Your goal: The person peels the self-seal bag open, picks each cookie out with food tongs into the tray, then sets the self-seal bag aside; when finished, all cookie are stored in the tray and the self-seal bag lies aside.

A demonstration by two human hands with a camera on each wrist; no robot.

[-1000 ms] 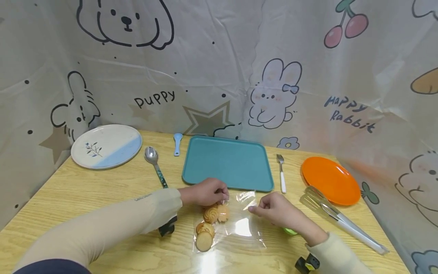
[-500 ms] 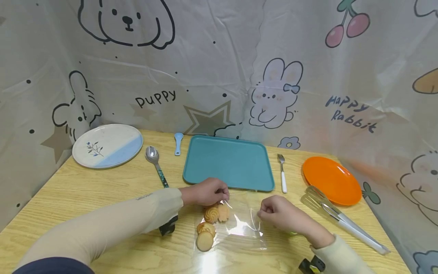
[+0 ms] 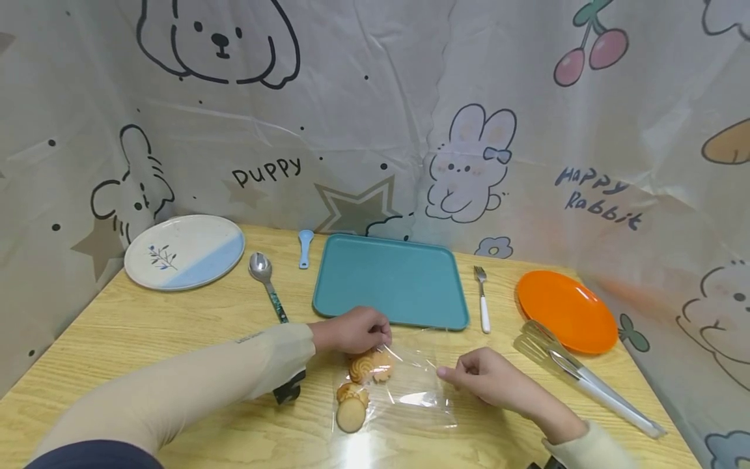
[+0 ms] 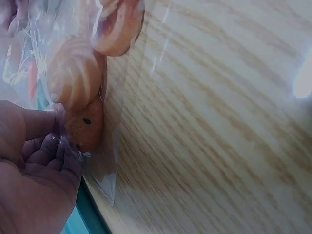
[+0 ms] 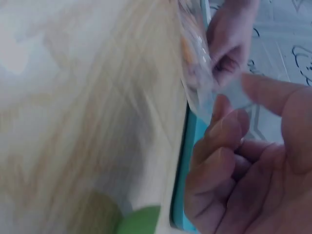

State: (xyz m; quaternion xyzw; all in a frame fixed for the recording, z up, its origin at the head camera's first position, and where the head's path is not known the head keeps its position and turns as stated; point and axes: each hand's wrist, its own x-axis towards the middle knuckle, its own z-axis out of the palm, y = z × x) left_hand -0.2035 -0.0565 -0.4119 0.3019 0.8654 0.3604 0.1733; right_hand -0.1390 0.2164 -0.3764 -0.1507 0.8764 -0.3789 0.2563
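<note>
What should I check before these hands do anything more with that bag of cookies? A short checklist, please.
1. Left hand gripping the clear plastic bag: ok, thumb and fingers pinch it.
2. Right hand gripping the bag: not ok, thumb and fingertips stand apart with no film visible between them.
3. Cookies inside the bag: ok, they show through the film, toward its left side.
4. Bag mouth open: cannot tell, the film is too transparent.
5. Slotted metal tongs away from the bag: ok, they lie farther right, beyond the right hand.
</note>
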